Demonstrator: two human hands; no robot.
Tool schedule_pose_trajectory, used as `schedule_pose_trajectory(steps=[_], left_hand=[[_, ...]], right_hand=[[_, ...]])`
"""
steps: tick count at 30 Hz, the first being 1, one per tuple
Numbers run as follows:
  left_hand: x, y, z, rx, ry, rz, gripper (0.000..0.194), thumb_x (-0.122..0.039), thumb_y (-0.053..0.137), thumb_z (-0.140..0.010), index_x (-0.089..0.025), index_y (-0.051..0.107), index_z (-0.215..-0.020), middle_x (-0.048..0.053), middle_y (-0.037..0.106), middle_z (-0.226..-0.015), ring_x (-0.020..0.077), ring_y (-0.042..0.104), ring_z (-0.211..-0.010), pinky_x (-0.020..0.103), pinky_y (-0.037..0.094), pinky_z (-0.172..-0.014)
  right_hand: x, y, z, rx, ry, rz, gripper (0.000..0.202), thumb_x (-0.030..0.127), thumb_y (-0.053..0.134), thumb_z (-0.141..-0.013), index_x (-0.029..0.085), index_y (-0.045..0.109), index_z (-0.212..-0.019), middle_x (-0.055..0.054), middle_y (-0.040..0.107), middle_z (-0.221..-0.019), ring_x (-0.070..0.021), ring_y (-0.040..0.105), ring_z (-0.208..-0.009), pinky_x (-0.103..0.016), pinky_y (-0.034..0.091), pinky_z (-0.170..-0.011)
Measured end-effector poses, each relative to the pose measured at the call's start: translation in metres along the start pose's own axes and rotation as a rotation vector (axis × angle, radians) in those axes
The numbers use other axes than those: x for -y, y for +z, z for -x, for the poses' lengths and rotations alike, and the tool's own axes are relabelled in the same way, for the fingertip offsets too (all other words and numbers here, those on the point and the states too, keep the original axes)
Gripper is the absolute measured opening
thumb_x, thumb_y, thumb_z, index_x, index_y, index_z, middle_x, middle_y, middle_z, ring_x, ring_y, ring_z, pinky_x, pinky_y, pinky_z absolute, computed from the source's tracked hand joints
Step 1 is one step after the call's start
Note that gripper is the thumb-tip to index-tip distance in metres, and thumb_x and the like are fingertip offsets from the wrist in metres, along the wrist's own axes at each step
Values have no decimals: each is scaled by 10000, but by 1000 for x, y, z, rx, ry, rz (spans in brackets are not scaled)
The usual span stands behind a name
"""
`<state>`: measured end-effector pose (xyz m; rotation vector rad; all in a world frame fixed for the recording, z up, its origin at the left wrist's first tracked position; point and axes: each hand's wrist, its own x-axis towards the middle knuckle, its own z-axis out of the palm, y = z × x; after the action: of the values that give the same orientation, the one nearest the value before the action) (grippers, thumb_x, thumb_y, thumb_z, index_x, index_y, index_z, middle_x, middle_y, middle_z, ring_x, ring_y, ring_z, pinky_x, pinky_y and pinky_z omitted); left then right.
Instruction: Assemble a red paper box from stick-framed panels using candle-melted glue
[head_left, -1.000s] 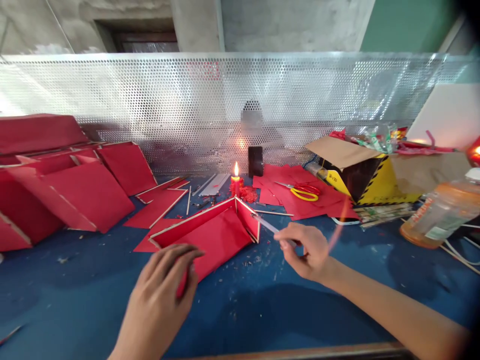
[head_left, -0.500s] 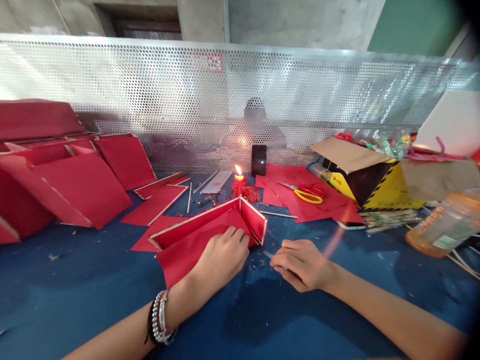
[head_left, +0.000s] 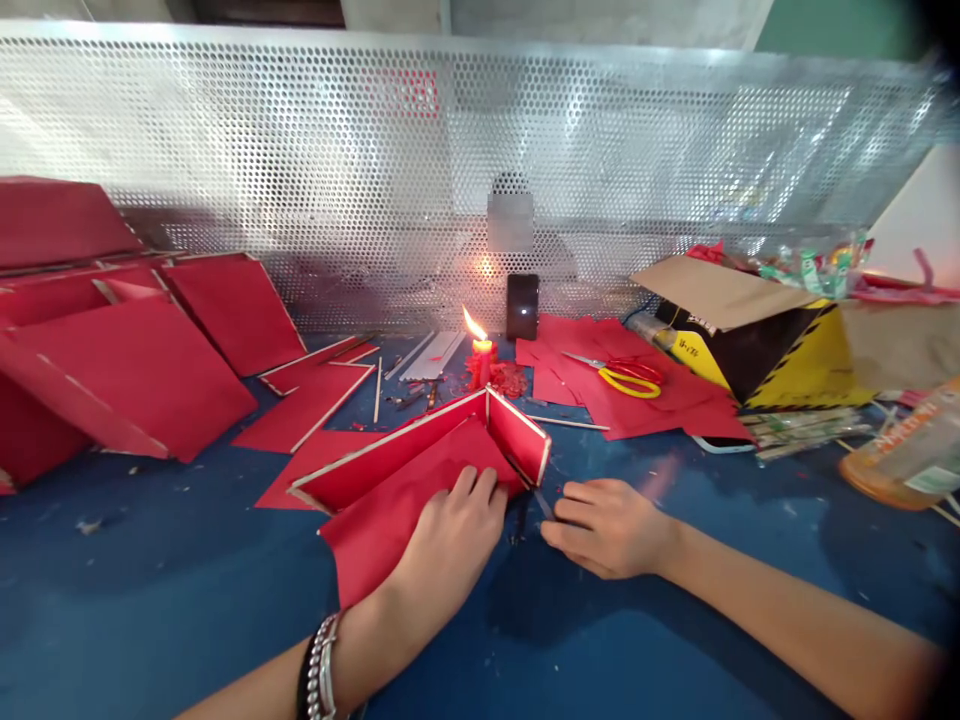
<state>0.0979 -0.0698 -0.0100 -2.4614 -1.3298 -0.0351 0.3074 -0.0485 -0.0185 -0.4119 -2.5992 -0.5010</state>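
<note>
My left hand (head_left: pixel 457 545), with bracelets at the wrist, is closed on a red panel (head_left: pixel 397 510) at the middle of the table. The panel has raised red sides edged with pale strips, which meet at a corner near the candle. My right hand (head_left: pixel 607 528) is closed around a thin blade-like tool (head_left: pixel 543 503), whose tip is at the right end of the panel. Just behind the corner a lit red candle (head_left: pixel 482 362) stands in red wax.
Red panel assemblies (head_left: pixel 150 370) stand on the left. Behind are a phone (head_left: pixel 523 307) and a perforated metal screen (head_left: pixel 330 180). Scissors (head_left: pixel 626 377) lie on red sheets (head_left: pixel 600 410). A yellow-black box (head_left: pixel 795 355) and an orange-tinted jar (head_left: pixel 900 455) are at right.
The thin tool in my right hand has come up to the right end of the red panel. The camera view has tilted down slightly. My left hand stays on the panel.
</note>
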Motion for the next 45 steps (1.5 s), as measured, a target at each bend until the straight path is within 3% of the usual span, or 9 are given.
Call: schedule_pose_trajectory(steps=[12,19,24,29,34,40,45], left_hand=[[-3,2,3,-44,0,-46,174,-93,455,-828,-189,569,-917,76,564,-934,206,540,-862,263,477,-563],[-3,-1,3,-26,-9,-18,170,-75,480,-806,-182,576,-896,66,574,-890,197,558,-821,261,482,-555],[-3,-3,3,-31,-1,-3,208,-39,486,-775,-189,578,-887,57,579,-908,210,564,-819,280,488,-530],[-2,-1,3,-45,-11,19,197,-43,503,-767,-192,576,-874,52,571,-892,215,561,-821,276,472,-509],[-2,-5,2,-37,-16,19,198,-26,477,-777,-184,578,-840,51,563,-835,198,559,-775,254,435,-474],[-3,-7,1,-33,-18,18,158,-56,501,-789,-187,573,-841,53,554,-833,193,549,-770,252,425,-473],[-3,-8,1,-36,-27,26,173,-47,494,-791,-184,581,-851,49,561,-816,186,549,-744,247,430,-472]], right_hand=[[0,9,1,152,136,-165,166,237,413,-883,163,560,-870,-19,565,-685,-131,499,-625,-261,303,-524],[2,8,-1,65,183,-146,199,279,445,-894,173,605,-946,-22,602,-711,-136,533,-656,-256,365,-551],[1,11,3,23,393,-276,196,265,467,-886,196,575,-1034,-26,644,-816,-126,597,-730,-233,431,-631],[0,16,5,-65,522,-342,110,261,504,-861,187,554,-925,-23,648,-800,-117,603,-679,-221,443,-602],[0,11,2,-41,423,-361,114,212,492,-862,196,590,-918,-33,631,-802,-136,568,-758,-248,459,-663],[5,5,-2,66,246,-334,307,120,402,-863,206,611,-1071,-74,581,-927,-159,518,-869,-259,476,-673],[4,1,-4,73,322,-440,302,120,386,-877,189,575,-1103,-79,589,-965,-163,526,-898,-287,484,-743]])
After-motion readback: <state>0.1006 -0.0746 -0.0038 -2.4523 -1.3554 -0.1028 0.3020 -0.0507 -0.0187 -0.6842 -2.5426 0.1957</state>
